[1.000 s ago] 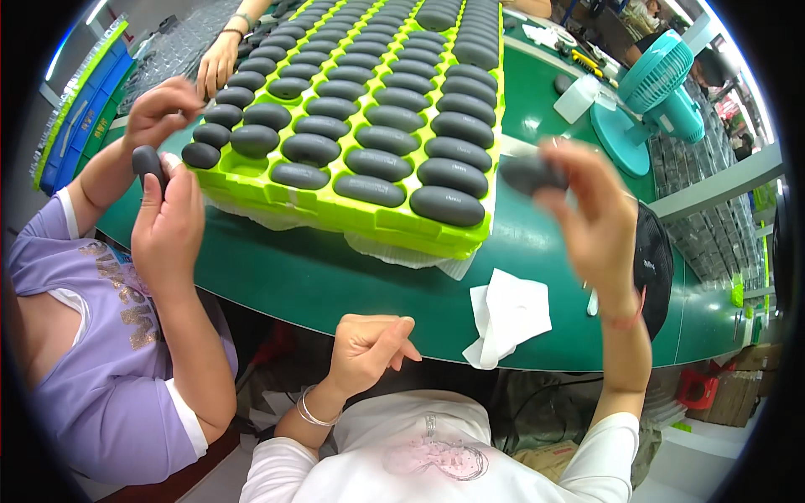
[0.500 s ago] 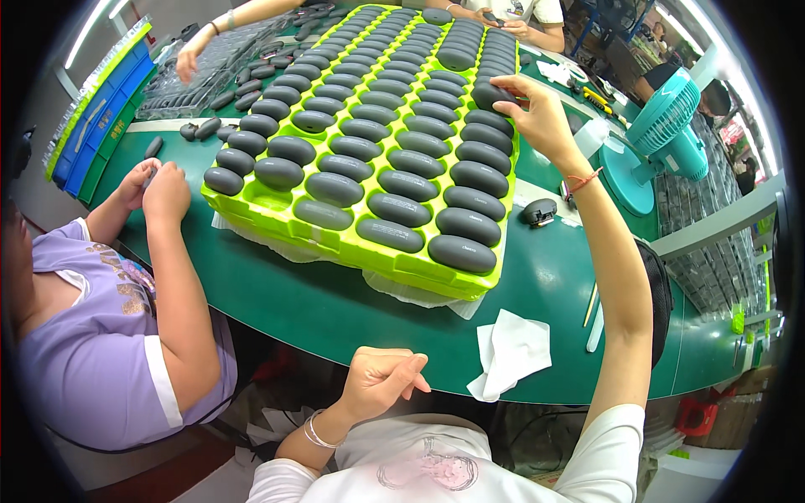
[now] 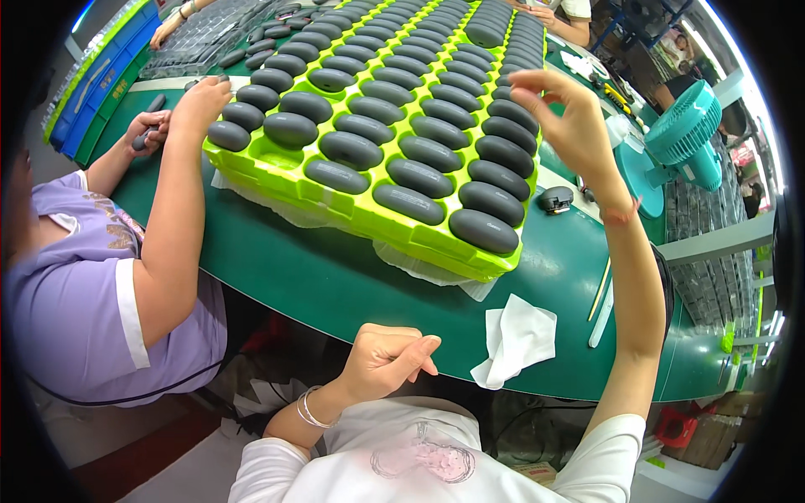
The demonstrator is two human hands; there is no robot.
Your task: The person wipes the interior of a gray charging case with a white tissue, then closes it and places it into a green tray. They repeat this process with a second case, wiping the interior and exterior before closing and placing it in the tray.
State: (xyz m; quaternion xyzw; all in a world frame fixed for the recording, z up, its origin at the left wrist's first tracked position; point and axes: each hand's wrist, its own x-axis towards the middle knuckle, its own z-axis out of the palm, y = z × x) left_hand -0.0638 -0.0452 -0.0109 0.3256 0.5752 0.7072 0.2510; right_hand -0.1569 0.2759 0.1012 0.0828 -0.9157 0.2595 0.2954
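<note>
A lime-green moulded tray (image 3: pixel 277 158) holds rows of dark grey rounded oval cases (image 3: pixel 485 230). Over the tray's right edge hangs my right hand (image 3: pixel 563 113), its thumb and fingers apart and nothing between them. It is nearest to the right-hand column of cases. My left hand (image 3: pixel 390 362) is held in front of my shirt, off the table, fingers curled in and thumb pressed against them, with nothing visible inside. A crumpled white cloth or tissue (image 3: pixel 517 339) lies on the table to its right. One tray pocket at the near left has no case.
On the left, a co-worker's hand (image 3: pixel 147 132) holds a dark piece; their other hand reaches the tray's left edge. Behind stand blue and green crates (image 3: pixel 105 88). At right are a teal fan (image 3: pixel 683 134), a small dark part (image 3: pixel 555 199) and a thin stick (image 3: pixel 599 289).
My right hand has let go of a dark oval case in the right column and opened. The co-worker's one hand moved to the tray's edge. The whole view has shifted slightly.
</note>
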